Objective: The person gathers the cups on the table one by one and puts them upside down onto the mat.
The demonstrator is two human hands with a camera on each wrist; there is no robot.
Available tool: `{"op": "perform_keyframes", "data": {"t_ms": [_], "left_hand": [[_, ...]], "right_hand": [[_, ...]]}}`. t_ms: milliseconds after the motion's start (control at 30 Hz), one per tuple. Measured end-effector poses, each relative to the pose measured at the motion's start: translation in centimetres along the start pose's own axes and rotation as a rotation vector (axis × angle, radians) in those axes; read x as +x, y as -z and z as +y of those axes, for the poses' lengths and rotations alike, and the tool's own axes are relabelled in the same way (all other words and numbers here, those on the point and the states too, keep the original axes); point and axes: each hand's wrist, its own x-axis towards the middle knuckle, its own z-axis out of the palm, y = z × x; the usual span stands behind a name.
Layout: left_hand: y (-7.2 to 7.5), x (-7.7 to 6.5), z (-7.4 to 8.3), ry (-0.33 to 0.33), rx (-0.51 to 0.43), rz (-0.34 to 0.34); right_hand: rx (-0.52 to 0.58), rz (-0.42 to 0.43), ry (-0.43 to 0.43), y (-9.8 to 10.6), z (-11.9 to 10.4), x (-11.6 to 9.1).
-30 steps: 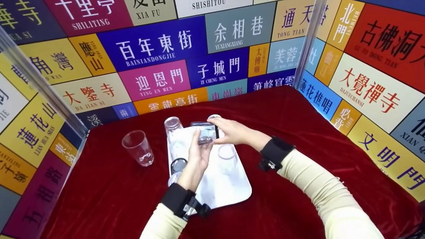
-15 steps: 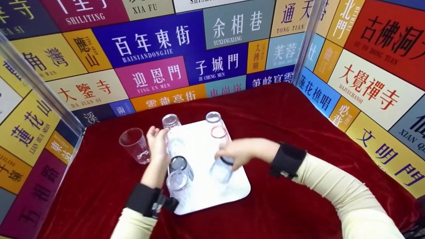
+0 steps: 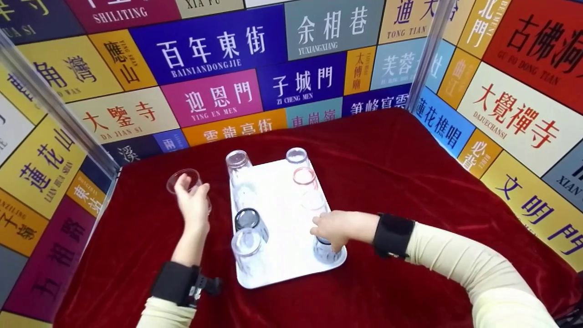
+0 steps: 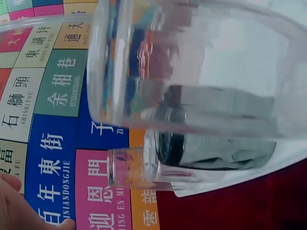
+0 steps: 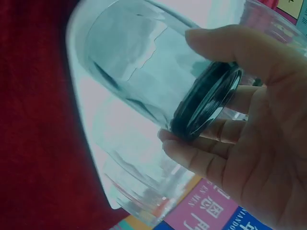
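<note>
My right hand [image 3: 341, 228] holds a dark-based drinking glass [image 5: 158, 67] by its base, thumb on one side and fingers on the other. That glass stands mouth down at the near right corner of the white tray [image 3: 282, 218]. On the red cloth left of the tray, a clear drinking glass [image 3: 171, 183] stands mouth up. My left hand [image 3: 193, 202] is at this glass with fingers spread, overlapping much of it in the head view. In the left wrist view, only some fingers [image 4: 14, 201] show at the lower left.
Upturned glasses line both long sides of the tray. On the left are a clear one [image 3: 248, 246], a dark-based one [image 3: 249, 223] and others behind. The right row includes a pink-rimmed glass [image 3: 304, 176]. Sign-covered panels [image 3: 218, 45] wall in the red cloth [image 3: 387, 159].
Both hands were together at the dark-based glass above the tray. My right hand has brought it to the near right corner, while my left has moved left to the glass on the cloth.
</note>
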Motion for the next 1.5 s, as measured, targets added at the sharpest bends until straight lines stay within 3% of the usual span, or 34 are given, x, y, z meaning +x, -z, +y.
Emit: {"op": "perform_keyframes", "data": {"t_ms": [433, 833, 967, 1067, 1200, 1300, 1500], "left_hand": [[3.6, 0.7, 0.0, -0.039, 0.043, 0.078], [6.9, 1.1, -1.0, 0.01, 0.104, 0.14], [7.5, 1.0, -1.4, 0.016, 0.133, 0.151], [8.0, 0.9, -2.1, 0.005, 0.181, 0.139], [8.6, 0.8, -3.2, 0.006, 0.242, 0.122], [9.0, 0.9, -4.0, 0.02, 0.268, 0.114], [9.3, 1.3, -5.1, 0.047, 0.321, 0.072]], "right_hand": [[0.027, 0.027, -0.084, -0.9, -1.1, 0.2], [0.068, 0.135, -0.1, -1.8, -1.1, -0.4], [0.197, 0.121, -0.155, -1.5, -0.4, -1.1], [0.347, 0.152, -0.198, -1.2, 1.4, -2.2], [0.551, 0.26, -0.162, -1.5, 5.5, -4.3], [0.736, 0.401, -0.137, -2.4, 9.1, -5.9], [1.232, 0.89, -0.296, -5.3, 14.5, -8.9]]}}
